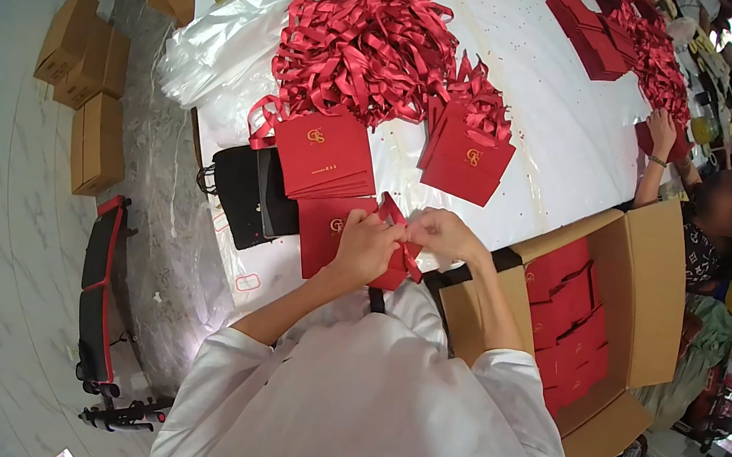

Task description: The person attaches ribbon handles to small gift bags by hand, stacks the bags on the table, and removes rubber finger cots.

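At the near edge of the white table lies a red paper bag with a gold logo [319, 233]. My left hand [367, 246] is closed over its right part, fingers pinching red ribbon. Close beside it, my right hand [444, 234] pinches at the same red ribbon [406, 259], which hangs down between the hands. Just beyond is a fanned stack of red bags [325, 155]. Another stack of red bags [468, 162] stands further right with ribbons on top. A large heap of red ribbons [366, 47] is behind them.
Clear plastic bags [234, 35] and black bags [246, 200] lie on the left. An open carton [656, 298] of red bags is at the right. Another person [721, 223] handles red items beyond it. Cartons [97, 143] and a black-red folding object [96, 282] are on the left.
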The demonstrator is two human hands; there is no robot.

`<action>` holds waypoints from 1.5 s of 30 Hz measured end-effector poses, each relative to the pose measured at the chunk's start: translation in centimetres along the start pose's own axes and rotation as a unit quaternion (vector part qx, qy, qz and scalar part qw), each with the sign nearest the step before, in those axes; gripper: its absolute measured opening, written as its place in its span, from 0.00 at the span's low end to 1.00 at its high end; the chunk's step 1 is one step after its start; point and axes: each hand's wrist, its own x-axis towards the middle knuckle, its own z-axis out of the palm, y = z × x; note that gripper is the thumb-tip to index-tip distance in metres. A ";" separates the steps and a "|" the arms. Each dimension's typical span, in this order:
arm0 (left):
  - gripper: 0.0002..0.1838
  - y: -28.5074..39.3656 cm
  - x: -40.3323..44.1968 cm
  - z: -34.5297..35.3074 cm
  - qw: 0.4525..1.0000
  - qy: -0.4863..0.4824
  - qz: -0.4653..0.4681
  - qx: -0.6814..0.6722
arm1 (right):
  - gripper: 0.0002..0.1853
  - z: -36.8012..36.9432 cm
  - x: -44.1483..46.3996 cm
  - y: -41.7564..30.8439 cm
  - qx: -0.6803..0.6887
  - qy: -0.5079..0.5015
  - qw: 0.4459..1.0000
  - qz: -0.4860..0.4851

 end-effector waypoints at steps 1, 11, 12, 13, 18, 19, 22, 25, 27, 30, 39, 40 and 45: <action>0.06 0.0 0.0 0.3 0.999 0.021 0.036 0.013 | 0.07 -0.5 0.6 0.4 -0.022 -0.058 0.998 -0.009; 0.10 -0.2 0.6 -0.6 0.994 -0.023 -0.055 -0.096 | 0.08 2.8 3.5 6.0 0.078 0.153 0.982 0.085; 0.10 0.0 0.5 -0.5 0.994 -0.014 -0.051 -0.097 | 0.09 2.3 3.5 4.9 0.068 0.199 0.977 0.027; 0.10 0.0 0.5 -0.4 0.994 -0.004 -0.047 -0.097 | 0.09 2.1 3.4 4.1 0.069 0.201 0.977 0.027; 0.10 -1.9 0.9 -0.4 0.979 0.008 -0.125 -0.161 | 0.11 1.6 0.6 2.3 0.035 0.320 0.947 0.006; 0.10 -2.4 1.0 -0.2 0.981 0.017 -0.128 -0.144 | 0.11 1.5 -0.5 1.7 0.034 0.310 0.950 0.002; 0.11 -2.9 1.3 0.2 0.986 0.023 -0.124 -0.112 | 0.12 1.3 -3.3 -0.6 -0.034 0.129 0.990 -0.039; 0.11 -2.9 1.9 0.8 0.985 0.016 -0.121 -0.126 | 0.14 2.2 -4.3 -0.6 -0.152 0.098 0.983 -0.030; 0.09 -2.6 2.2 1.2 0.989 0.074 -0.084 -0.093 | 0.13 2.4 -4.5 -1.1 -0.164 0.075 0.984 0.006; 0.07 -1.9 2.3 1.5 0.988 0.143 -0.055 0.016 | 0.13 2.6 -3.5 -1.8 0.087 0.128 0.982 0.105; 0.09 -0.7 -3.6 5.3 0.810 -0.093 -0.216 -0.537 | 0.13 4.1 0.0 -0.6 0.115 0.242 0.959 0.088; 0.09 -0.7 -4.1 4.0 0.840 -0.104 -0.215 -0.487 | 0.12 3.7 -0.2 -0.5 0.082 0.255 0.959 0.097; 0.09 -2.2 -4.3 0.4 0.930 -0.102 -0.217 -0.279 | 0.12 1.9 -1.5 0.6 -0.174 0.250 0.944 0.131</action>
